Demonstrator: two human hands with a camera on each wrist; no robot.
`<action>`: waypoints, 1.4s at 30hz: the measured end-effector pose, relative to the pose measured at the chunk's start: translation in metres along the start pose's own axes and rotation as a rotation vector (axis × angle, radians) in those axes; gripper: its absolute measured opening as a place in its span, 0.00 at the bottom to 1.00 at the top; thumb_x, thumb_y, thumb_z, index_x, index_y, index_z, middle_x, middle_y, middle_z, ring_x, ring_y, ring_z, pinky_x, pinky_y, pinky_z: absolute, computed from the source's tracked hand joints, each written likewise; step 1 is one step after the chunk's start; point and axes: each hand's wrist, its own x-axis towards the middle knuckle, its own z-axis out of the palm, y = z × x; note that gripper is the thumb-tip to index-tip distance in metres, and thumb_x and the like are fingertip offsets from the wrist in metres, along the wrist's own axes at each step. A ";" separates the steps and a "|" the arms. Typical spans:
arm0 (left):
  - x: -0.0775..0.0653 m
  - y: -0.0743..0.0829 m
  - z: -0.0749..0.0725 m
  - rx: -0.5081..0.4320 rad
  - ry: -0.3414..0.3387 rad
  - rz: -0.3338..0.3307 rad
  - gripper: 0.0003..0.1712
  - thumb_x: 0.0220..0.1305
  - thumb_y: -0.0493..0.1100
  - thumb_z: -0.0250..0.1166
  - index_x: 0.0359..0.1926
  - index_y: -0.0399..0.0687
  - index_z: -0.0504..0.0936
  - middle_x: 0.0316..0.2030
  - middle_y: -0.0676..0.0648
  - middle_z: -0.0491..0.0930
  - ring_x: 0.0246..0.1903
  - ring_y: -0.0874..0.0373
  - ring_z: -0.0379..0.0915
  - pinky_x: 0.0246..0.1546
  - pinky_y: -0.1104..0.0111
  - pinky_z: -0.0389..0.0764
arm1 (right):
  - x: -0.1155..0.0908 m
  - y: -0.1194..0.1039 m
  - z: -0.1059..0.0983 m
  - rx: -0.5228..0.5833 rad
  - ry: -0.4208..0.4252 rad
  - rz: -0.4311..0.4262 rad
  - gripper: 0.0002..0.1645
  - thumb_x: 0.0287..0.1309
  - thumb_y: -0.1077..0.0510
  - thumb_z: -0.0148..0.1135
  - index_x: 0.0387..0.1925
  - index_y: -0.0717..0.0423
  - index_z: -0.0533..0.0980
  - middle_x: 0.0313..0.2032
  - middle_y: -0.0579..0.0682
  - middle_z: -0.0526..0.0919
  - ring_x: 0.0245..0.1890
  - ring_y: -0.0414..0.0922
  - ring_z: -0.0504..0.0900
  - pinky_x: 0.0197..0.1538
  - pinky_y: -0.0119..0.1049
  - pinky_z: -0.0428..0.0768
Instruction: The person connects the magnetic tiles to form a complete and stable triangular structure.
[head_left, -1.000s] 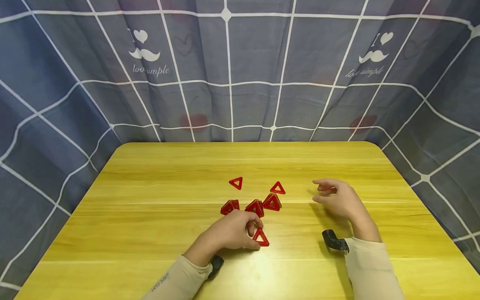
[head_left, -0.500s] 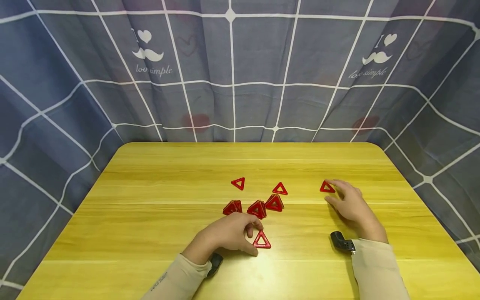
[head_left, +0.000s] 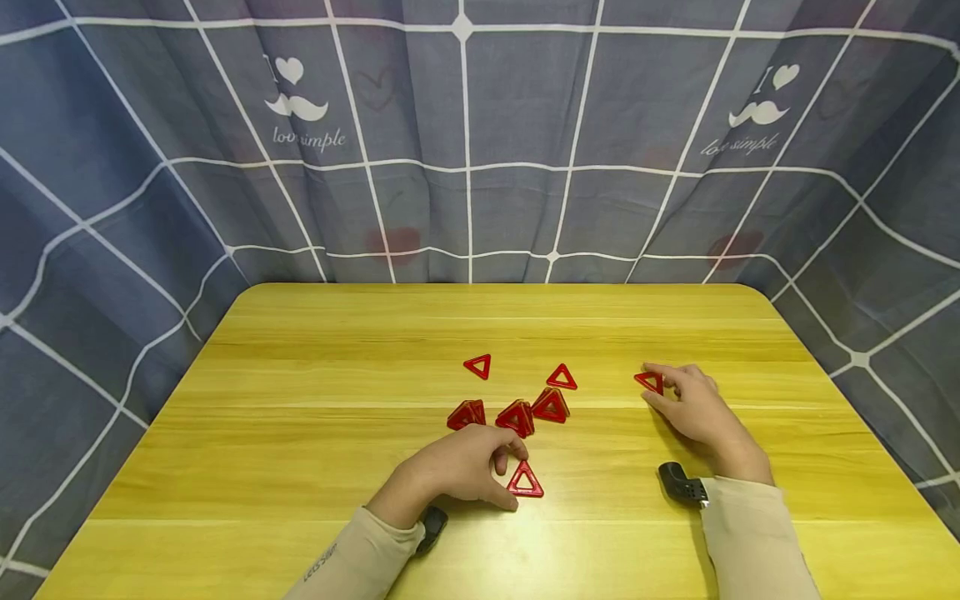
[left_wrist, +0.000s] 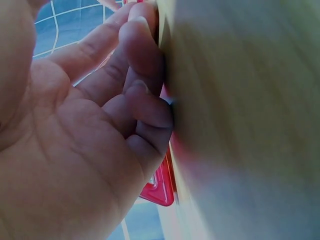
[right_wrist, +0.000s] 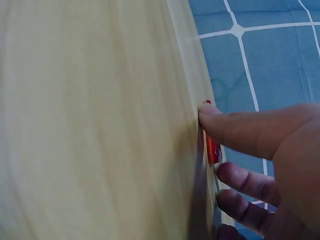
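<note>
Near the front middle, my left hand rests on the table beside a flat red triangle tile with an open centre. Thumb and index finger are spread around two of its corners, their tips right at its edge. On the right, my right hand pinches another red triangle tile between thumb and index finger, low over the wood. In the right wrist view the thumb overlaps this tile, seen edge-on. Behind the left hand stand several red tiles in leaning clusters.
Two single red triangles lie flat further back, one left and one right. The yellow wooden table has rounded back corners. A grey curtain with white grid lines hangs around its back and sides.
My left thumb and index finger have spread slightly from the front tile, which has come to lie flat. My right hand has shifted to the right, then slightly left with its tile.
</note>
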 end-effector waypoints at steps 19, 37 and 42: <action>-0.001 0.000 0.000 -0.003 0.008 0.000 0.25 0.48 0.43 0.83 0.47 0.52 0.81 0.28 0.52 0.73 0.26 0.64 0.64 0.29 0.70 0.68 | 0.001 -0.005 -0.001 0.037 0.066 -0.023 0.19 0.66 0.59 0.66 0.53 0.68 0.79 0.49 0.66 0.80 0.48 0.62 0.77 0.55 0.59 0.72; -0.001 -0.001 0.001 0.005 0.007 -0.008 0.23 0.50 0.41 0.82 0.44 0.53 0.80 0.28 0.53 0.73 0.26 0.64 0.65 0.31 0.70 0.70 | -0.002 -0.016 0.002 0.189 -0.002 -0.069 0.18 0.62 0.50 0.71 0.48 0.56 0.85 0.42 0.48 0.86 0.42 0.49 0.83 0.46 0.42 0.80; -0.001 -0.001 0.001 0.004 0.010 -0.003 0.22 0.51 0.42 0.81 0.45 0.53 0.80 0.28 0.53 0.74 0.26 0.64 0.66 0.32 0.70 0.70 | 0.000 -0.024 0.005 0.316 -0.105 -0.120 0.17 0.58 0.50 0.74 0.46 0.55 0.86 0.41 0.44 0.87 0.41 0.46 0.84 0.42 0.36 0.81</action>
